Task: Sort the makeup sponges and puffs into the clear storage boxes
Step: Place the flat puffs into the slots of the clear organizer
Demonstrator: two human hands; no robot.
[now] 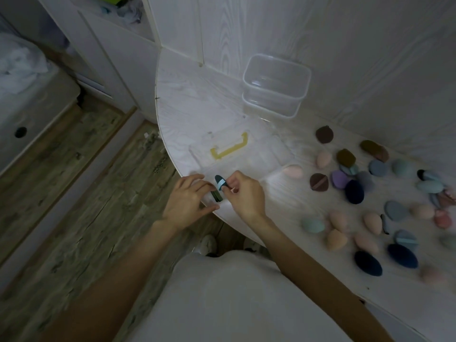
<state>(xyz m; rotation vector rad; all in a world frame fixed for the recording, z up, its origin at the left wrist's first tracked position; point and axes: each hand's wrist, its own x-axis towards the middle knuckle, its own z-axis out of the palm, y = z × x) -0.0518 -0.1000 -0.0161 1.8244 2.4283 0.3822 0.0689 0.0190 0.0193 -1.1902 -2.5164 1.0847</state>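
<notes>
Head view: the task looks barely begun. In the upper middle of the frame 2 clear tubs [275,86] sit stacked one inside the other against the wall, and nothing shows in them. Below them, at the frame's centre, a clear storage box with a yellow handle [229,147] lies on the table [187,99]; it is so transparent and the light so dim that I cannot tell whether anything is inside, though it looks empty.

Nearly all the stock waits on the right side of the frame. Brown, olive, blue, purple and navy puffs [354,191] lie scattered among pink and peach egg-shaped sponges [338,221], well apart from the boxes. A pale pink sponge [293,172] rests just beside the handled box's right edge.

At the lower centre, by the table's rim, the right hand [243,193] pinches a small dark teal puff [219,181] with a light blue strap, fingers closed on it. The left hand [188,202] hovers beside it with fingers loosely curled, thumb out, gripping nothing visible. A dark object [217,195] sits beneath, unclear.

So 1 piece is in hand and dozens remain.
</notes>
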